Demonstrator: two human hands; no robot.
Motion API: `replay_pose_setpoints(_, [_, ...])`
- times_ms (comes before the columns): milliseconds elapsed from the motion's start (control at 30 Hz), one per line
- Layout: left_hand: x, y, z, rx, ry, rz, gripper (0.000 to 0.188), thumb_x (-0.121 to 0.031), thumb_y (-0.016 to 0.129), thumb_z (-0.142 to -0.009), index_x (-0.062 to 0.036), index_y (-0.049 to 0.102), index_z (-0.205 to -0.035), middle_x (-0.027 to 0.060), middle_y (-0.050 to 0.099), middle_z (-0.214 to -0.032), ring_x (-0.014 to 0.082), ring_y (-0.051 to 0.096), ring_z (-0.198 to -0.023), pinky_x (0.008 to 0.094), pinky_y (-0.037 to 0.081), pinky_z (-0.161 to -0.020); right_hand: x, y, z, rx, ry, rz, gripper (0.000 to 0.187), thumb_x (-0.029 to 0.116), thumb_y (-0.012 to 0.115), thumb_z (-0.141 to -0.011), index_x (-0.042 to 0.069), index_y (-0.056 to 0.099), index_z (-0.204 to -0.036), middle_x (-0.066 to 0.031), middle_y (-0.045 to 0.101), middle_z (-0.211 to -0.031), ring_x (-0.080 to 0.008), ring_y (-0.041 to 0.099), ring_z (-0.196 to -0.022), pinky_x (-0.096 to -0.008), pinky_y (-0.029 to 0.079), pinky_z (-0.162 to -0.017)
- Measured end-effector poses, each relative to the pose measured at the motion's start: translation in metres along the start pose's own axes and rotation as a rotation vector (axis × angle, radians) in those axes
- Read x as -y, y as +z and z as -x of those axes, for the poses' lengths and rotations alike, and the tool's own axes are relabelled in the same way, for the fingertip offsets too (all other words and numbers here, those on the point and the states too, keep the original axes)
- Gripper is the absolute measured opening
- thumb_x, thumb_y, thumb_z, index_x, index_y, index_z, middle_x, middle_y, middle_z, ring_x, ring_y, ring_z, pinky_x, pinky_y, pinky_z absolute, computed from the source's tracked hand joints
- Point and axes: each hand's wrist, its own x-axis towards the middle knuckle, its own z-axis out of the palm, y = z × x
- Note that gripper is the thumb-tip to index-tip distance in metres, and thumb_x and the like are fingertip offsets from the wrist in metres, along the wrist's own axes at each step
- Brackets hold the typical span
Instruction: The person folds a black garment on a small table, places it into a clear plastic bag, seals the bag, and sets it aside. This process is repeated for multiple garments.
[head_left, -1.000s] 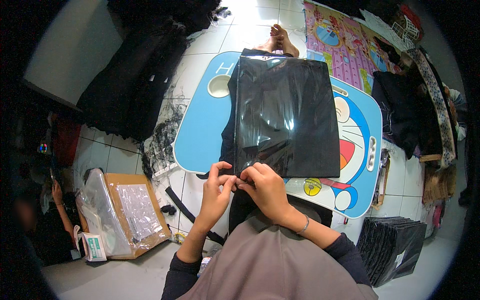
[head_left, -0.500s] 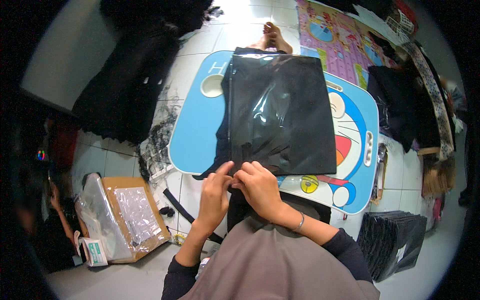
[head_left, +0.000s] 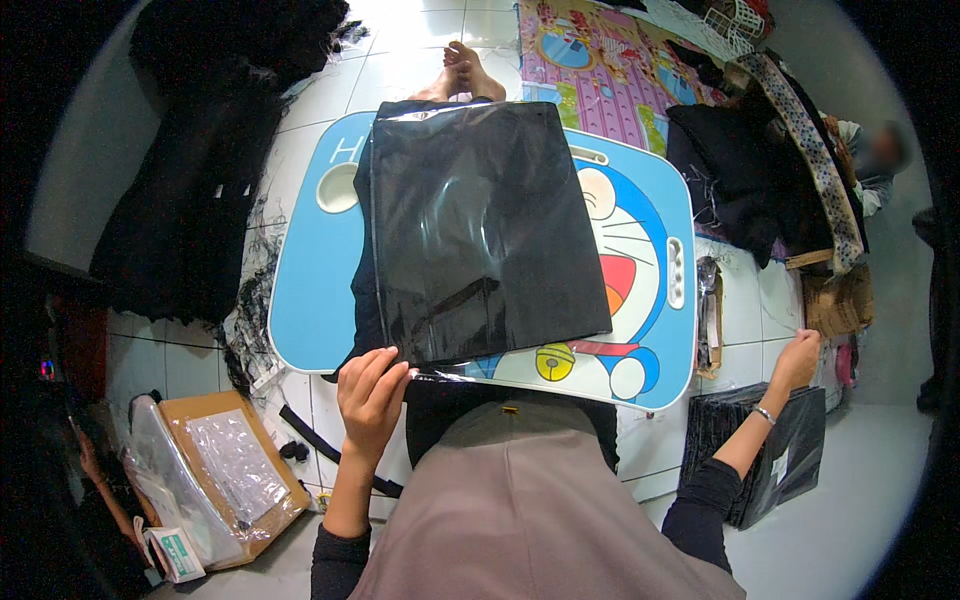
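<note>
So the flat black garment in its clear plastic sleeve (head_left: 530, 220) is lying on a blue cartoon-print lap table (head_left: 312, 290), with some black cloth (head_left: 364, 270) poking out along its left side. Left hand (head_left: 372, 397) has its fingers closed on the sleeve's near left corner, right by the table's front edge. Right hand (head_left: 797, 362) is way off to the right, near a stack of black plastic-wrapped packs (head_left: 740, 440); the fingers look bunched up, but I can't tell if they're pinching anything. Over on the left there's a brown cardboard piece (head_left: 290, 497) with clear plastic on it, and a black strip (head_left: 318, 448) on the tiles between that and the left forearm.
</note>
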Motion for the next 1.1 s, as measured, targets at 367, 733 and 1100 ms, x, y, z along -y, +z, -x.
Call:
replay_pose_setpoints(367, [0.0, -0.007, -0.003, 0.049, 0.033, 0.027, 0.018, 0.0, 0.074, -0.071, -0.0035, 0.064, -0.085, 0.0086, 0.067, -0.1, 0.0257, 0.063, -0.095, 0.0375, 0.048, -0.082, 0.136, -0.102, 0.154, 0.515, -1.301, -0.885, 0.038, -0.002, 0.064, -0.076, 0.011, 0.066, -0.111, -0.0085, 0.06, -0.104, -0.0268, 0.058, -0.098, -0.0368, 0.05, -0.085])
replay_pose_setpoints(733, [0.005, -0.008, -0.003, 0.077, 0.053, 0.038, 0.019, 0.0, 0.074, -0.071, -0.0032, 0.062, -0.086, 0.0089, 0.067, -0.101, 0.0259, 0.063, -0.094, 0.0377, 0.049, -0.083, 0.152, -0.114, 0.138, 0.274, -1.92, -0.49, 0.022, 0.015, 0.06, -0.08, 0.011, 0.063, -0.101, -0.0039, 0.051, -0.117, -0.0199, 0.049, -0.109, -0.0318, 0.044, -0.088])
replay_pose_setpoints(1100, [0.014, -0.007, -0.002, 0.077, 0.119, 0.05, 0.016, -0.006, 0.076, -0.074, -0.0022, 0.064, -0.084, 0.0074, 0.07, -0.094, 0.0244, 0.066, -0.087, 0.0351, 0.053, -0.075, 0.145, -0.094, 0.152, 0.438, -1.73, -0.838, 0.014, 0.009, 0.059, -0.082, 0.001, 0.056, -0.094, -0.0117, 0.062, -0.109, -0.0271, 0.059, -0.108, -0.0356, 0.052, -0.09])
